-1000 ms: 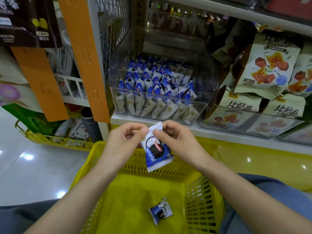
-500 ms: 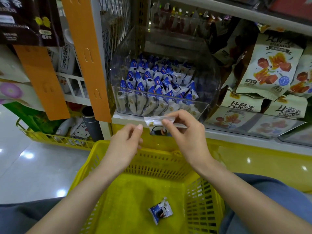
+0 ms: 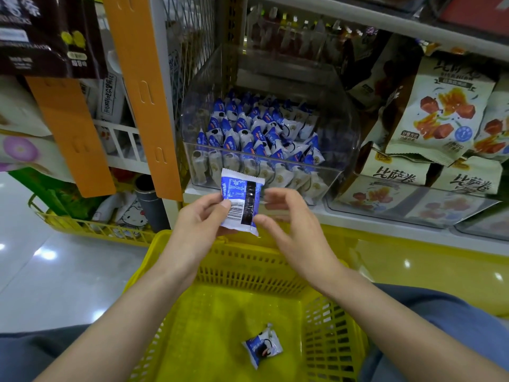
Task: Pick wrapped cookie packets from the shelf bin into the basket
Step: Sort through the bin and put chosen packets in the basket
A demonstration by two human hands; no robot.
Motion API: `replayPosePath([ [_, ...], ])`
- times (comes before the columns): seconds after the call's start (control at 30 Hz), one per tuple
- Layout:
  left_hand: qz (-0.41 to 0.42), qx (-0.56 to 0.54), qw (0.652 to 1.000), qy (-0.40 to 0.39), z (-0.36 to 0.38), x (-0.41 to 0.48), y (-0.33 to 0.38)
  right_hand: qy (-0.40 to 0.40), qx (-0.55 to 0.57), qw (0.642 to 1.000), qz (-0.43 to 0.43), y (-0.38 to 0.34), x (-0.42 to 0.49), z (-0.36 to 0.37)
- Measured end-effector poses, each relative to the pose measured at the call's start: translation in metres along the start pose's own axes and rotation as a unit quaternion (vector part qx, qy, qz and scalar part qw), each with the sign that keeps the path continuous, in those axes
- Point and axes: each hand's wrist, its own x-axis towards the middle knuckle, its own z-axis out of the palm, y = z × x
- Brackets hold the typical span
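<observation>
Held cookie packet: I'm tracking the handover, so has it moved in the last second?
Yes. The packet rose from the basket rim to the shelf bin front; left hand pinches it.

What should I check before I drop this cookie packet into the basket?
1. Grip on the packet: the left hand pinches the held packet at its left edge, thumb on the barcode side. Ok.
2. Other hand clear: the right hand is open, but its blurred thumb sits right at the packet's edge. Cannot tell.
3. Packet over the basket: it hangs about at the far rim, not plainly over the floor. Cannot tell.
4. Landing room: only the loose packet lies on the basket floor, near the right wall. Ok.
5. Wrapper: no tear on the side that shows. Ok.
</observation>
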Motion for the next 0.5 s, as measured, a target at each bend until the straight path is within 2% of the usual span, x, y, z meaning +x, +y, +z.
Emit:
replayPosePath([
  [0.07, 0.004, 0.017, 1.000, -0.007, 0.000, 0.001, -0.001, -0.025, 0.160, 0.977, 0.135, -0.001, 0.003, -0.001],
  [0.1, 0.003, 0.021, 0.999, -0.024, 0.001, 0.001, -0.002, -0.055, 0.244, 0.953, 0.174, -0.002, 0.004, -0.002],
  [0.17, 0.002, 0.027, 0.998, -0.058, 0.004, 0.000, -0.003, -0.111, 0.342, 0.912, 0.199, -0.004, 0.004, -0.005],
  [0.23, 0.038, 0.072, 0.996, -0.034, 0.004, 0.000, -0.006, -0.131, 0.367, 0.899, 0.200, -0.006, 0.003, -0.005],
  [0.27, 0.081, 0.131, 0.988, -0.001, 0.004, 0.000, -0.009, -0.126, 0.369, 0.898, 0.204, -0.006, 0.003, -0.004],
  [0.33, 0.169, 0.257, 0.951, 0.043, 0.003, -0.002, -0.010, -0.105, 0.373, 0.896, 0.218, -0.006, 0.003, -0.001],
  [0.37, 0.191, 0.288, 0.938, 0.041, 0.004, -0.004, -0.011, -0.093, 0.372, 0.896, 0.226, -0.005, 0.003, 0.000],
  [0.5, 0.156, 0.299, 0.941, -0.002, 0.008, -0.009, -0.017, -0.079, 0.365, 0.898, 0.231, -0.002, 0.001, 0.004],
])
